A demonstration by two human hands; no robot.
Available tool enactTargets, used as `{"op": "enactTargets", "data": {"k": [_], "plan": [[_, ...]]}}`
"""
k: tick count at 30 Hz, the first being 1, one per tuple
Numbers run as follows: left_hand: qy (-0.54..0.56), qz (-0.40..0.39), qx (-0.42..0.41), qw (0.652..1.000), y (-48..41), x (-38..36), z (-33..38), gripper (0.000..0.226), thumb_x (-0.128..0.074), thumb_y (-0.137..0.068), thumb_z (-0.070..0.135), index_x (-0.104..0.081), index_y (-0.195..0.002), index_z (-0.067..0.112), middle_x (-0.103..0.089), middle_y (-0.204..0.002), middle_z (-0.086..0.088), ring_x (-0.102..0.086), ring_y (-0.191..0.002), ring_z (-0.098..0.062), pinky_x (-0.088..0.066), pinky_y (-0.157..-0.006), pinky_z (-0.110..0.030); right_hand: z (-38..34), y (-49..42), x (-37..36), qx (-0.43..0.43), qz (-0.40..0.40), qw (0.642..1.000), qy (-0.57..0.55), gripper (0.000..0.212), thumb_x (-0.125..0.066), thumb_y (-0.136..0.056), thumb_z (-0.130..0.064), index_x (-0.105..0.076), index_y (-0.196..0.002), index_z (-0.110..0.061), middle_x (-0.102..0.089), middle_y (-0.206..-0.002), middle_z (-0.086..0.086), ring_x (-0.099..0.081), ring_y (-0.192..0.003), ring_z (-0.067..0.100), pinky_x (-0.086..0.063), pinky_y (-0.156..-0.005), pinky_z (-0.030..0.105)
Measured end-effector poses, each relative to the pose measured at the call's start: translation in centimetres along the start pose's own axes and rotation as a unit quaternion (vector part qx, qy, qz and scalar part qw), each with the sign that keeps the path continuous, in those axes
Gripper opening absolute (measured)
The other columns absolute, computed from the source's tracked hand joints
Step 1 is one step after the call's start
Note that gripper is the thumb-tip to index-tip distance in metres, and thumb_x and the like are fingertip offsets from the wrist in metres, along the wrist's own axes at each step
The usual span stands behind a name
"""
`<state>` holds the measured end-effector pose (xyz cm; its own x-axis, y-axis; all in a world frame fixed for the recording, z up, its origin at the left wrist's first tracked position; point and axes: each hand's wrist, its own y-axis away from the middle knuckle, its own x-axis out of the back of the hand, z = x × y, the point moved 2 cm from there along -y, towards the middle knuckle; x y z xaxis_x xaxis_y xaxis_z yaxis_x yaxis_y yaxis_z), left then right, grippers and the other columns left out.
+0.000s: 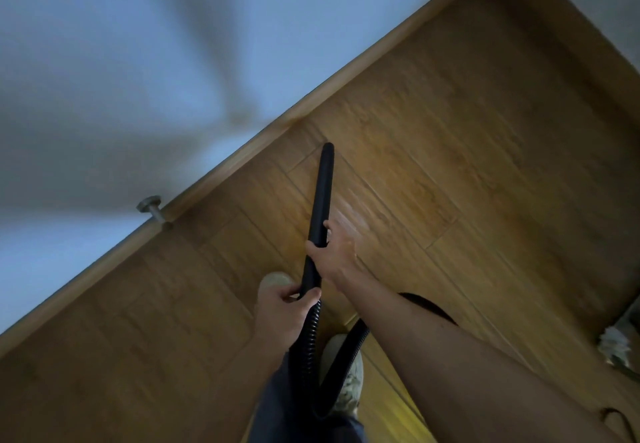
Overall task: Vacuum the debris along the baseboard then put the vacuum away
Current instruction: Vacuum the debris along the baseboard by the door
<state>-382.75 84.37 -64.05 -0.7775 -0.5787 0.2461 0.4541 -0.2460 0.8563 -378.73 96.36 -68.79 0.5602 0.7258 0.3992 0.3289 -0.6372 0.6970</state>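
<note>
Your right hand point(334, 252) grips the wand point(322, 196) and left hand point(285, 307) pinches the hose point(309, 331), steering the nozzle toward the baseboard point(277, 123).

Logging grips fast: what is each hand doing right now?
Left hand: closed on the vacuum hose near its top.
Right hand: closed on the vacuum wand, higher up.

Wood floor point(450, 165), 2 shoes point(346, 380).

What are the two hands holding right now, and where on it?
Both hold the black vacuum wand. The right hand has its grip around the rigid tube's lower part; the left hand pinches the end below, where the ribbed hose joins.
</note>
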Motion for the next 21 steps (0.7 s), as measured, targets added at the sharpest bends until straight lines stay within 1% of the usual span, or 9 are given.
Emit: {"op": "enactTargets", "data": {"k": [3,5,6,8,10,12,15,18,21], "plan": [[0.004,0.001,0.013,1.000,0.4,1.3,-1.5,0.026,-0.074,-0.084,0.015,-0.069,-0.059,0.009,-0.061,-0.045,0.005,-0.055,-0.040,-0.001,-0.039,-0.041,-0.012,-0.1,1.0,-1.9,0.021,-0.031,0.999,0.003,0.041,-0.064,-0.092,-0.014,-0.049,-0.129,-0.007,-0.057,-0.111,0.004,-0.055,-0.092,0.017,-0.049,-0.079,0.027],[0.011,0.004,0.023,1.000,0.6,2.4,-2.6,0.025,-0.074,-0.085,0.019,-0.071,-0.063,0.009,-0.064,-0.052,-0.001,-0.059,-0.046,-0.008,-0.042,-0.046,-0.018,-0.3,1.5,-3.2,0.025,-0.057,0.998,0.006,0.045,-0.063,-0.093,-0.013,-0.046,-0.134,-0.007,-0.052,-0.111,0.002,-0.052,-0.095,0.014,-0.045,-0.078,0.024],[0.019,0.011,0.025,0.999,0.7,2.9,-3.1,0.023,-0.075,-0.085,0.021,-0.072,-0.065,0.011,-0.068,-0.059,-0.006,-0.062,-0.054,-0.014,-0.045,-0.051,-0.023,-0.5,1.7,-3.9,0.031,-0.065,0.997,0.010,0.045,-0.063,-0.093,-0.012,-0.045,-0.135,-0.006,-0.053,-0.112,0.004,-0.054,-0.097,0.016,-0.046,-0.079,0.024],[0.037,0.028,0.027,0.999,0.7,3.9,-4.1,0.018,-0.075,-0.085,0.024,-0.074,-0.069,0.015,-0.073,-0.075,-0.014,-0.069,-0.070,-0.029,-0.050,-0.061,-0.034,-0.9,2.3,-5.2,0.043,-0.076,0.996,0.020,0.044,-0.062,-0.093,-0.011,-0.046,-0.132,-0.003,-0.057,-0.121,0.012,-0.059,-0.104,0.025,-0.052,-0.087,0.033],[0.052,0.039,0.030,0.997,0.8,4.5,-5.2,0.015,-0.076,-0.084,0.023,-0.074,-0.070,0.017,-0.075,-0.080,-0.014,-0.071,-0.079,-0.033,-0.055,-0.067,-0.039,-0.8,2.6,-6.5,0.048,-0.095,0.994,0.024,0.045,-0.061,-0.094,-0.010,-0.044,-0.135,-0.002,-0.056,-0.123,0.013,-0.059,-0.108,0.027,-0.052,-0.089,0.037],[0.063,0.043,0.037,0.996,0.8,4.9,-6.2,0.013,-0.076,-0.084,0.022,-0.076,-0.073,0.016,-0.075,-0.076,-0.011,-0.071,-0.074,-0.030,-0.056,-0.067,-0.039,-0.5,2.9,-7.4,0.056,-0.107,0.992,0.029,0.047,-0.060,-0.094,-0.011,-0.042,-0.137,-0.005,-0.054,-0.118,0.009,-0.058,-0.106,0.025,-0.051,-0.086,0.034],[0.080,0.047,0.042,0.995,0.8,5.1,-7.2,0.016,-0.076,-0.084,0.021,-0.075,-0.070,0.015,-0.073,-0.072,-0.010,-0.068,-0.067,-0.026,-0.055,-0.065,-0.038,0.3,3.0,-8.3,0.066,-0.101,0.991,0.051,0.047,-0.062,-0.093,-0.014,-0.044,-0.135,-0.010,-0.057,-0.116,0.008,-0.060,-0.098,0.023,-0.056,-0.084,0.040],[0.090,0.045,0.050,0.994,1.0,4.6,-7.9,0.015,-0.077,-0.084,0.020,-0.076,-0.069,0.016,-0.074,-0.074,-0.012,-0.069,-0.067,-0.027,-0.059,-0.072,-0.045,1.1,3.4,-8.5,0.067,-0.088,0.993,0.051,0.044,-0.063,-0.091,-0.016,-0.046,-0.131,-0.012,-0.056,-0.104,0.001,-0.061,-0.091,0.021,-0.057,-0.080,0.041],[0.082,0.033,0.051,0.995,1.5,3.9,-8.6,0.012,-0.076,-0.084,0.022,-0.077,-0.082,0.010,-0.075,-0.079,-0.014,-0.072,-0.076,-0.032,-0.059,-0.075,-0.047,2.2,3.9,-8.4,0.060,-0.074,0.994,0.052,0.043,-0.063,-0.089,-0.016,-0.047,-0.129,-0.013,-0.058,-0.102,0.002,-0.062,-0.090,0.023,-0.057,-0.078,0.042]]}}
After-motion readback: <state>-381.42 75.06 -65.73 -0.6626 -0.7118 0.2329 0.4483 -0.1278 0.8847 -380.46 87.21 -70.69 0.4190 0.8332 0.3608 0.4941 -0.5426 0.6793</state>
